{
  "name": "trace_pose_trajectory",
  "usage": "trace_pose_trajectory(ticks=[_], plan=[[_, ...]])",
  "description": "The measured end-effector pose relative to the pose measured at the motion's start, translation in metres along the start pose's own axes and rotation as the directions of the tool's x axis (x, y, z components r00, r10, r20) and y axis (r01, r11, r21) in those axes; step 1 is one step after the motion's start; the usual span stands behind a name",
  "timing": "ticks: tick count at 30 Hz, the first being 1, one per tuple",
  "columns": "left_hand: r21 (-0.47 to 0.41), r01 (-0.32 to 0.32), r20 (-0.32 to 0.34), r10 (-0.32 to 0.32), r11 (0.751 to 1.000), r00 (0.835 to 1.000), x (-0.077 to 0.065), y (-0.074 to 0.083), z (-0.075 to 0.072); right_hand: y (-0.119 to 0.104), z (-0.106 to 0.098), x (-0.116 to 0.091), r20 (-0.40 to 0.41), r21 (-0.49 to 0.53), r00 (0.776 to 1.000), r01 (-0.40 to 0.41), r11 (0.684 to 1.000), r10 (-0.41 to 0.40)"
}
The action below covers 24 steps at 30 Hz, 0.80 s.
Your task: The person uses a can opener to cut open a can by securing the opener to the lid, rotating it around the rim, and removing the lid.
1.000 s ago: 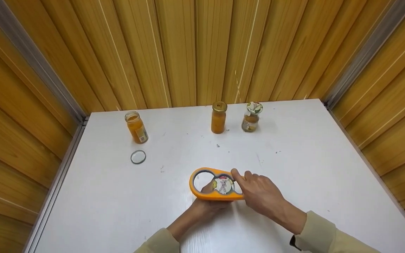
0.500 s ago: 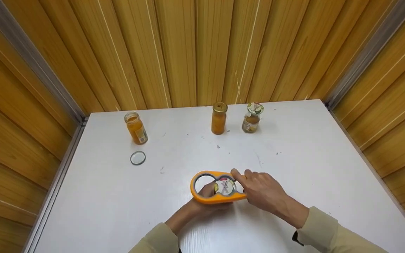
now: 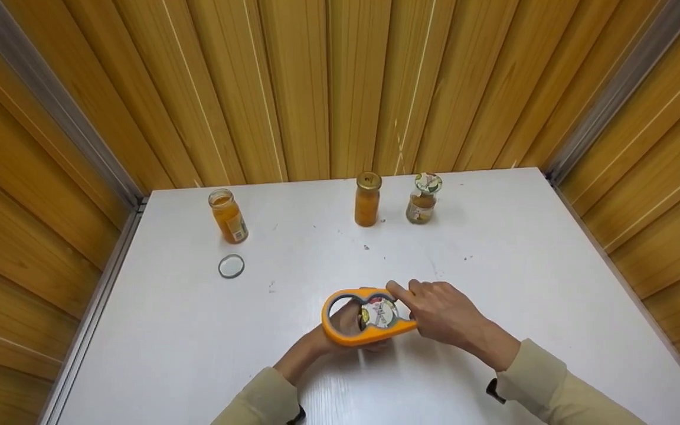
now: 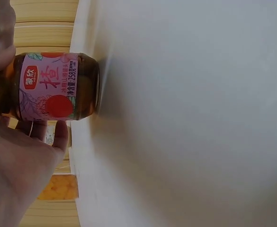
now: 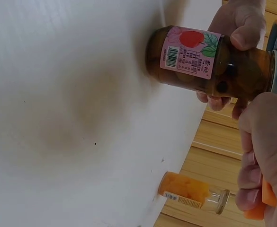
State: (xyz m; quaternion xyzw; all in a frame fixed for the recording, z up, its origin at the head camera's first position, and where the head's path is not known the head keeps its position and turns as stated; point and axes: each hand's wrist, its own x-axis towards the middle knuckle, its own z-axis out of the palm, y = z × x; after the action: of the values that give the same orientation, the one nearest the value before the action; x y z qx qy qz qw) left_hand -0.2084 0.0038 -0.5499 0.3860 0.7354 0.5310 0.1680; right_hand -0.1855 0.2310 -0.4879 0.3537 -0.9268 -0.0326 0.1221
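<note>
My left hand (image 3: 349,321) grips a glass jar with a pink label (image 4: 48,87), its fingers and thumb around the sides. The jar stands upright, its base at the white tabletop. Dark round fruit shows through the glass in the right wrist view. Over the jar's patterned lid (image 3: 379,313) sits an orange jar opener (image 3: 340,339) with grey inner edges, the lid within its middle opening. My right hand (image 3: 443,310) holds the opener's right end, fingers curled round it and thumb along the top. In the head view the opener hides most of the jar.
An uncapped jar of orange fruit (image 3: 229,219) stands at the back left of the white table (image 3: 157,330), with a loose lid (image 3: 231,266) before it. Farther right are a gold-lidded jar (image 3: 367,203) and a smaller jar with a patterned lid (image 3: 421,203). Wood-patterned walls enclose the table.
The opener has turned slightly counterclockwise as seen from above: its left end has come nearer the person, its right end a little away. Both hands keep their grips.
</note>
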Motion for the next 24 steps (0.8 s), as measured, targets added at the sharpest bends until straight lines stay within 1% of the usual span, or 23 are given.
trace_pose_trajectory(ticks=[1,4,7,8,10,14,15,18,21,22,24], plan=[[-0.027,0.002,-0.007,-0.002,1.0,1.0,-0.001,-0.001,0.0,0.0,0.0,0.0,-0.002,0.0,1.0,-0.002,1.0,0.002],[-0.074,0.039,-0.035,-0.042,0.997,0.998,-0.006,-0.001,-0.001,0.0,0.001,0.0,-0.013,-0.003,1.0,-0.005,1.0,0.005],[-0.078,0.053,-0.045,-0.056,0.996,0.997,-0.007,0.0,-0.001,-0.001,0.002,0.0,-0.032,-0.004,0.999,-0.007,1.0,0.007],[-0.056,0.063,-0.048,-0.065,0.996,0.997,-0.008,0.0,-0.002,-0.001,0.002,0.0,-0.039,-0.004,0.999,-0.008,1.0,0.008],[-0.05,0.058,-0.044,-0.06,0.997,0.997,-0.008,0.001,-0.002,-0.001,0.002,0.0,-0.049,-0.004,0.999,-0.012,1.0,0.012],[-0.008,0.095,-0.045,-0.096,0.995,0.994,-0.008,0.003,-0.004,-0.003,0.001,0.0,-0.046,-0.004,0.999,-0.025,1.0,0.025],[-0.013,0.103,-0.047,-0.104,0.995,0.993,-0.008,0.004,-0.004,-0.003,0.001,0.0,-0.041,-0.003,0.999,-0.028,1.0,0.028],[0.0,0.143,-0.065,-0.143,0.99,0.988,-0.009,0.005,-0.002,-0.005,-0.001,0.001,-0.024,-0.002,0.999,-0.035,0.999,0.035],[0.009,0.185,-0.097,-0.184,0.983,0.978,-0.01,0.004,0.003,-0.005,-0.001,0.0,-0.01,-0.003,0.999,-0.042,0.999,0.042],[0.016,0.206,-0.114,-0.203,0.978,0.972,-0.011,0.004,0.005,-0.005,-0.001,0.0,-0.007,-0.004,0.999,-0.041,0.999,0.041],[0.025,0.221,-0.163,-0.214,0.975,0.963,-0.012,0.003,0.009,-0.005,-0.001,0.0,-0.001,-0.003,0.999,-0.041,0.999,0.041]])
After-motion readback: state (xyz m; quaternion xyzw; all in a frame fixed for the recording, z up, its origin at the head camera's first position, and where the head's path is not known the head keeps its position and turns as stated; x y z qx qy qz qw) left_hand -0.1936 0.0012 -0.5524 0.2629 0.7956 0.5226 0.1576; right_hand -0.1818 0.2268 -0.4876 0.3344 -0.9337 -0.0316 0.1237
